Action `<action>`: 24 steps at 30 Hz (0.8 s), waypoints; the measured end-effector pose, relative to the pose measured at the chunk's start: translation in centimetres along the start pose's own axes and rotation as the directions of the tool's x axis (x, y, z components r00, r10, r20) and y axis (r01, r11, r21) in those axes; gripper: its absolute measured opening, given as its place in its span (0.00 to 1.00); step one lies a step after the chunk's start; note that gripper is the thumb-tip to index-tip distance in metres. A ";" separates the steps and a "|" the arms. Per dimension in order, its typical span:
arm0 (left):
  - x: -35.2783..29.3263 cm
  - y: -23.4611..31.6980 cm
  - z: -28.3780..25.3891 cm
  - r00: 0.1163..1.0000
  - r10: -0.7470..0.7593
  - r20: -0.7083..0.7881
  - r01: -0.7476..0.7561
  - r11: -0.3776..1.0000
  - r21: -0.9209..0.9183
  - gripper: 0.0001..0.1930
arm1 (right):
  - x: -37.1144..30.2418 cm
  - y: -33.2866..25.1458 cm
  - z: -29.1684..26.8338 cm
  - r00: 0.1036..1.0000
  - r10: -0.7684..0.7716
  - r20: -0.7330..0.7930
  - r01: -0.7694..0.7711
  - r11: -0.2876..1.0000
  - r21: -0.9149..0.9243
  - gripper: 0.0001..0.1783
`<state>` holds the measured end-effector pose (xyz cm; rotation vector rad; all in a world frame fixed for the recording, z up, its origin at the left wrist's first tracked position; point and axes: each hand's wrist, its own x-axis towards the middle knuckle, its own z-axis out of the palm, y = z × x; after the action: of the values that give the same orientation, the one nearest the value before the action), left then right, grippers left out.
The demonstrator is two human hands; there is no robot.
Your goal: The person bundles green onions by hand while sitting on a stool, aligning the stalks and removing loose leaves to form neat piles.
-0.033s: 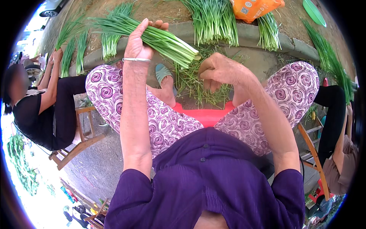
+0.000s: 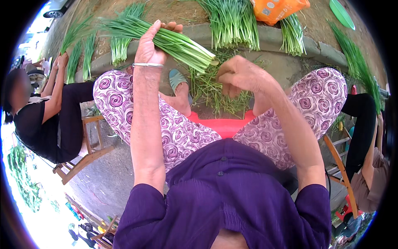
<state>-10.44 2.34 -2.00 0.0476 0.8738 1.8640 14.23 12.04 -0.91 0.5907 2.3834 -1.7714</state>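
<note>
Head view, green bunch: a thick bunch of green stalks (image 2: pixel 182 46) is held up off the ground, on the far side of the lap and a little left, its pale ends (image 2: pixel 204 63) pointing right and its leaf tips trailing left.
Left hand (image 2: pixel 151 49): thumb and fingers wrap the bunch near its middle, gripping it.
Right hand (image 2: pixel 243 75): just right of the pale ends, apart from them, fingers curled inward; I cannot tell whether they pinch a stray blade.
Step in hand: picking over the pale ends, I would judge, with the left hand holding and the right working.
Next move: seems to call for a firm left grip and a light touch from the right fingers, so the stalks do not splay.
Scraps: loose green scraps (image 2: pixel 211 93) litter the ground between the feet, beyond the red stool (image 2: pixel 222 125).
Kerb (image 2: pixel 199 34): a large bundle (image 2: pixel 234 31) lies across its far edge, with an orange bag (image 2: pixel 277 13) to the right.
Neighbours: a seated person in black (image 2: pixel 35 126) on the left, raised hands at more greens; another seated person (image 2: pixel 367 120) at the right edge.
</note>
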 end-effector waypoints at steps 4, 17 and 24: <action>-0.3 -0.4 0.4 0.999 0.023 -0.041 -0.021 0.999 0.034 0.07 | 0.8 0.1 -0.7 0.960 0.129 -0.248 -0.111 0.990 0.084 0.15; -0.1 -0.8 0.5 0.991 -0.011 -0.131 0.015 1.000 0.027 0.08 | 0.4 -1.1 -0.7 0.934 -0.024 -0.355 0.110 0.969 0.223 0.15; -0.5 -1.7 0.7 0.999 -0.047 0.002 0.046 0.992 0.120 0.08 | 1.1 -0.5 0.7 0.906 -0.206 -0.369 0.205 0.978 -0.043 0.15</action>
<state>-8.60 2.68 -2.31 0.1050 0.9747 1.7660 12.94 11.47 -1.00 0.7619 2.7924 -1.8801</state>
